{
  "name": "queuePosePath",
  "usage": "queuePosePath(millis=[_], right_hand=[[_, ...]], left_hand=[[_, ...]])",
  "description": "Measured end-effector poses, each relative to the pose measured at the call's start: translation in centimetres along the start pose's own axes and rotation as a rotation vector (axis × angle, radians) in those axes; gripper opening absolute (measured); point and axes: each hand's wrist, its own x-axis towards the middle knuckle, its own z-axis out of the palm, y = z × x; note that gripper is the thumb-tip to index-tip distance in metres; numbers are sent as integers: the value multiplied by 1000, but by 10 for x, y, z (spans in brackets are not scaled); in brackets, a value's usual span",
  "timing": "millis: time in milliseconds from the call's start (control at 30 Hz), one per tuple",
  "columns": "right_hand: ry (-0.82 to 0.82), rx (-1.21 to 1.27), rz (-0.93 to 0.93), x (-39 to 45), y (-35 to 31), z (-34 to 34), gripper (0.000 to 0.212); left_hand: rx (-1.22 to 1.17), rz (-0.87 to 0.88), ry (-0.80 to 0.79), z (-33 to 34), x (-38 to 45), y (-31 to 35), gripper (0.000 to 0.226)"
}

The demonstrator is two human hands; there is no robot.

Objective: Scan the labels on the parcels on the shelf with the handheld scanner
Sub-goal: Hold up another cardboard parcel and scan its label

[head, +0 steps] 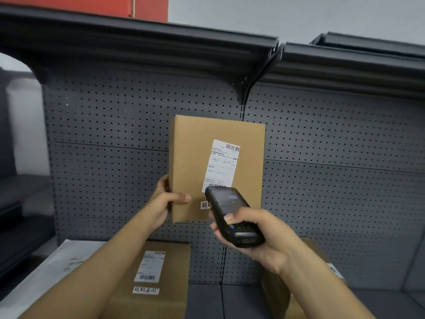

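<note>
The handheld scanner (232,218) lies in the right hand (259,236), fingers curled under its body and the thumb laid across the keypad end — a grip that leaves the thumb free to press a key while the screen stays facing the person. Its far end is tipped up toward the shipping label (221,166), overlapping the label's lower edge and half of a small printed sticker (205,205) beside it. Just left of those fingertips, the left hand (165,199) pinches the lower left edge of a cardboard parcel (216,169), thumb across the front face and fingers wrapped behind, holding it upright and lifted clear of the shelf so the labelled face squares up to the scanner. By my reading the scan of this parcel is in hand; the barcode sits at the label's top, well above the scanner's tip, so the aim may need raising. Below both forearms, a second parcel (161,272) lies flat with its own label up, a white mailer bag (53,268) to its left and another box (317,252) partly hidden under the right wrist. Beyond the fingers stands the grey pegboard back panel (115,125), with the upper shelf (138,44) overhead carrying a red box (92,5).
</note>
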Motion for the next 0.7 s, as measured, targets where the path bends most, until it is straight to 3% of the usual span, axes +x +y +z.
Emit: queuePosePath(millis=[367, 700], right_hand=[[38, -4, -48, -15, 9, 38, 53], [42, -10, -84, -18, 17, 57, 72]], left_hand=[[1, 45, -27, -21, -13, 30, 121], [-3, 48, -47, -35, -24, 34, 118]])
